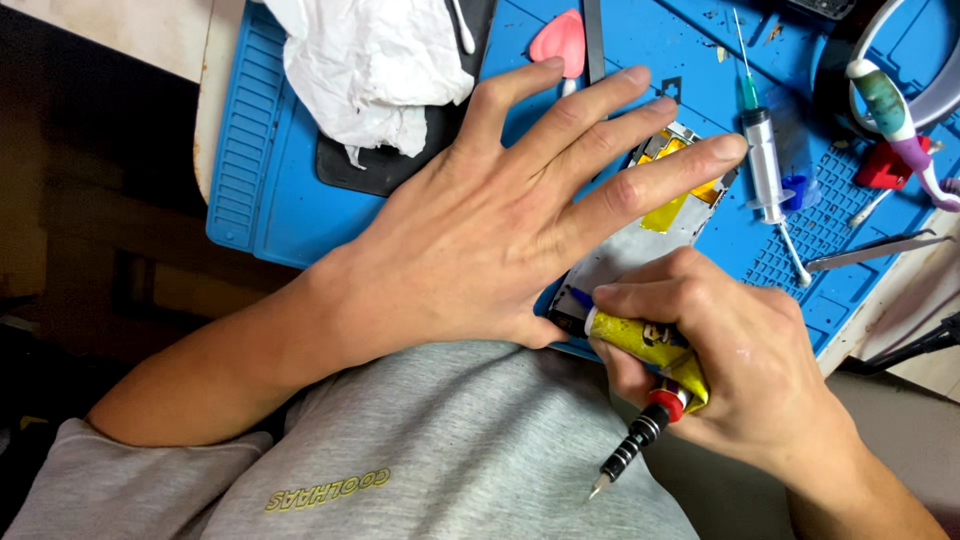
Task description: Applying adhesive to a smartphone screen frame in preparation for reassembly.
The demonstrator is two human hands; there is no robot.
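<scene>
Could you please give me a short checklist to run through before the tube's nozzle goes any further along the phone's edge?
1. Left hand pressing flat on the opened phone: ok.
2. Right hand gripping the yellow tube: ok.
3. Blue nozzle at the phone's near edge: ok.
4. Screwdriver also in the right hand, crowding the grip: not ok.
5. Anything coming out of the nozzle: cannot tell.
6. Syringe lying apart from the phone: ok.

You wear a grey short-sleeved T-shirt (440, 450) with small yellow lettering on the chest; your forearms and both hands are bare, without rings.
</scene>
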